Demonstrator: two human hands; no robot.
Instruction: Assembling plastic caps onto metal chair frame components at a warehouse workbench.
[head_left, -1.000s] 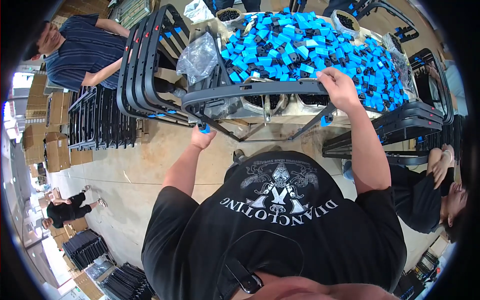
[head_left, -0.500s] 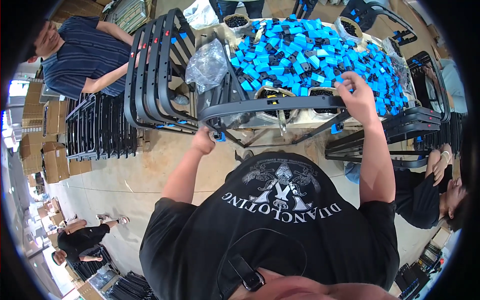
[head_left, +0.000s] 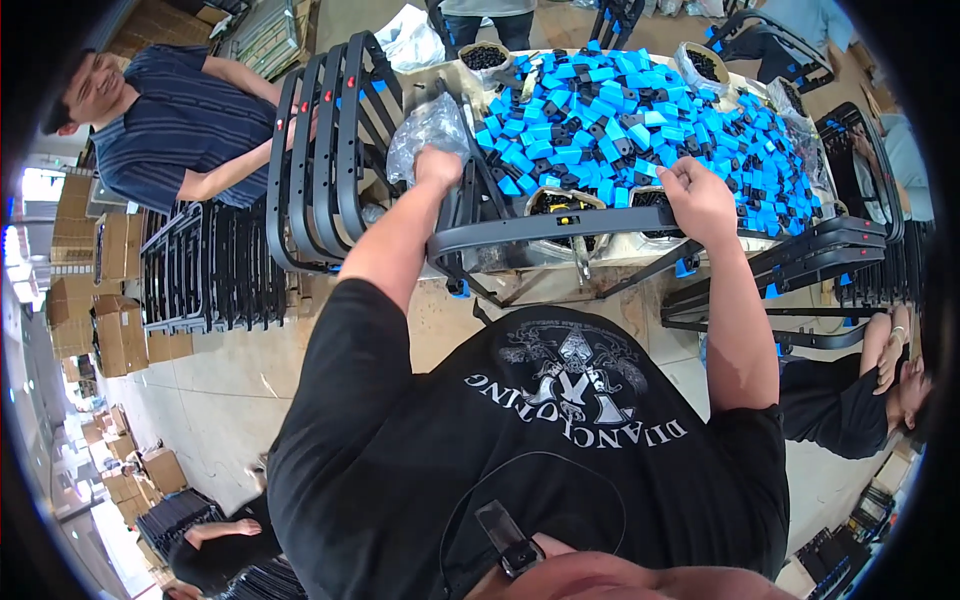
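Observation:
A black tubular metal frame with a curved front bar stands before me against the table's near edge. My left hand reaches over its left side to a clear plastic bag; the fingers are hidden at the bag. At the bar's right end is my right hand, fingers curled in and thumb close to them. Whether something small is between them I cannot make out. Behind the bar sit open bags of small black parts, one with a yellow-and-black tool on it.
A big pile of blue-and-black plastic pieces covers the table. More black frames stand at the left and right. A person in a striped shirt holds the left frames; another in black is at the right.
My left hand has left the underside of the frame's left corner and moved up to the plastic bag. My right hand has come lower over the bar, its fingers more curled.

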